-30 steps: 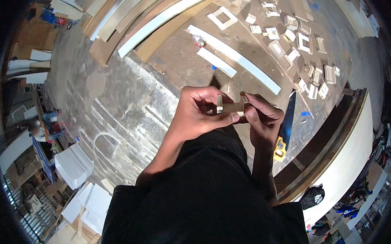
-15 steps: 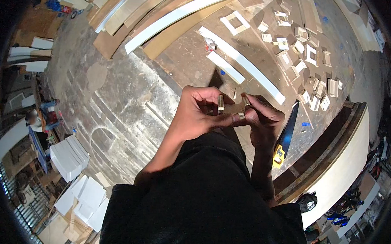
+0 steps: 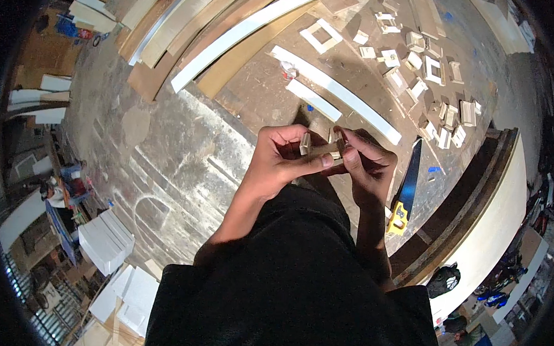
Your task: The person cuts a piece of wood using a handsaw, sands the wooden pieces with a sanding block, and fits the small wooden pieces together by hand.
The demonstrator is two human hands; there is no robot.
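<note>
Between my two hands is a small wooden frame (image 3: 305,143) made of short pieces, partly covered by my fingers. My left hand (image 3: 284,158) is wrapped round its left side, with the thumb along the near edge. Its right side is gripped by my right hand (image 3: 368,161), thumb and fingers pinched on the wood. Both hands are held up in front of my body, above the floor. Whether the pieces are joined at the corners cannot be made out.
A handsaw (image 3: 400,217) with a yellow handle lies right of my hands. Several small wooden frames (image 3: 432,69) are scattered at the upper right. White strips (image 3: 342,94) and long boards (image 3: 233,35) lie ahead. A curved bench (image 3: 479,206) stands at the right.
Both hands have shifted slightly left with the wooden frame, and the frame is turned a little. The surroundings moved in the view as the head moved.
</note>
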